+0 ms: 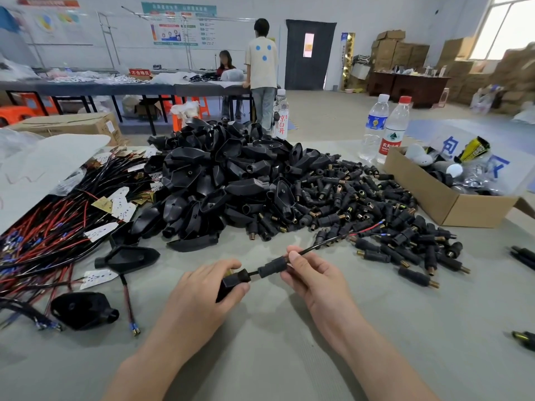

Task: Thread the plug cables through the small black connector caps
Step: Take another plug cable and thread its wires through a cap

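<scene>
Fingers (pixel 296 258) pinching cable (pixel 316 247) behind cap (pixel 272 267), left hand (pixel 207 293) gripping plug (pixel 232 282), bottle (pixel 394 131) labelled 农夫山泉

A red sign (pixel 139 72) on the far table (pixel 86 87) reads 不合格区, the left bottle (pixel 281 123) 凉白开, the red-capped bottle (pixel 393 134) 农夫山泉

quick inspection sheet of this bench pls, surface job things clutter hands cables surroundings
surface: grey table covering.
job's things: connector cap threaded on the cable between the hands; heap of loose caps.
clutter: pile of large black housings; cardboard box; water bottles.
hands: left hand grips the plug; right hand pinches the cable beside the cap.
cables: red and black wire bundle on the left.
surroundings: far table with two people; stacked cartons.
</scene>
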`<state>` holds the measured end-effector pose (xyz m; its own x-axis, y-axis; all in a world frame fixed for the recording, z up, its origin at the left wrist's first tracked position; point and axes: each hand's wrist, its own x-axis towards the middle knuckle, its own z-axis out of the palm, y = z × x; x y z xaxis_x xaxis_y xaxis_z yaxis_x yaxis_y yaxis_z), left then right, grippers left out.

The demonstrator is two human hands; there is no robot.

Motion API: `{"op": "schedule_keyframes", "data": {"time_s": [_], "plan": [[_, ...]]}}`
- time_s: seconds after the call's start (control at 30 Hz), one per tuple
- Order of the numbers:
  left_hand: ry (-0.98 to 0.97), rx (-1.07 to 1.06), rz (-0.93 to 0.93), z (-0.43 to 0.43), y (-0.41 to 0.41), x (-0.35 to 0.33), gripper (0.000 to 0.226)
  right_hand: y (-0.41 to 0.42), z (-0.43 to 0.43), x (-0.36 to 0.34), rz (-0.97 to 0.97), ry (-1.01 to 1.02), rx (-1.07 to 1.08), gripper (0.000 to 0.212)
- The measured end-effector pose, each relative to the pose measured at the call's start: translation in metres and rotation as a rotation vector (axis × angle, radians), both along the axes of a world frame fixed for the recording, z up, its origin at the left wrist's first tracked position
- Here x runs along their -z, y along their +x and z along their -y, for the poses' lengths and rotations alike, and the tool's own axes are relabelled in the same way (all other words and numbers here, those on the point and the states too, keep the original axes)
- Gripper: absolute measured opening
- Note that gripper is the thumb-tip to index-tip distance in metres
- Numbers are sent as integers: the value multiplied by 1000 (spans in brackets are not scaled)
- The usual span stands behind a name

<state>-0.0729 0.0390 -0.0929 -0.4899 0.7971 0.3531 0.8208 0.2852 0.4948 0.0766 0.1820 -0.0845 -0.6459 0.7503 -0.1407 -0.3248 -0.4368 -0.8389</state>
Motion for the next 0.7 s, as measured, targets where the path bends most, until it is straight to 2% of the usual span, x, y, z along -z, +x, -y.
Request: {"op": "schedule_keyframes", "data": {"time_s": [0.17,0.3,0.47,0.57,0.7], "plan": [[1,45,56,0,3,-2,30,-3,2,2,-10,-3,-10,13],[-5,49,46,-1,4,-4,32,-6,2,3,-35,-1,-41,26],[13,15,34,-1,2,-4,51,-4,2,2,-46,86,-136,41],[11,31,45,-1,3,-5,65,-3,0,1,-55,87,-125,39],[-15,63,81,1,4,-5,66,-2,0,0,-62,84,-114,37]]}}
